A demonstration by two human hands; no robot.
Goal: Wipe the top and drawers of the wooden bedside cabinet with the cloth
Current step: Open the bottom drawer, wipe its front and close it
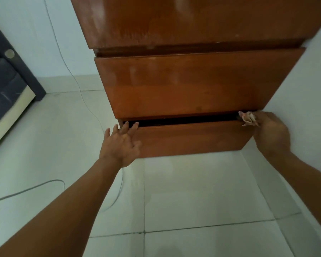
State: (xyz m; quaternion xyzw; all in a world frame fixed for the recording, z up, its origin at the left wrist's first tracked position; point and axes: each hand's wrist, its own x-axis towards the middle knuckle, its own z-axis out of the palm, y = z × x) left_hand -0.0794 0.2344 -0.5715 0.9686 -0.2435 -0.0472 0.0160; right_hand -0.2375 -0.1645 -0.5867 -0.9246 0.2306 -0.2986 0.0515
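Observation:
The wooden bedside cabinet [193,21] fills the upper middle of the view, its glossy top towards me. Below the top is the upper drawer front [189,84], then the lower drawer [191,138], which stands slightly out with a dark gap above it. My left hand [121,143] lies flat with spread fingers on the lower drawer's left end, fingertips hooked over its top edge. My right hand [269,134] is at the drawer's right end, closed on a small pale cloth [247,117] that pokes out beside the gap.
A white wall [304,101] runs tight along the cabinet's right side. Pale floor tiles [193,191] lie in front. A thin cable [85,101] trails down the wall and over the floor on the left. A dark bed frame [9,86] stands at far left.

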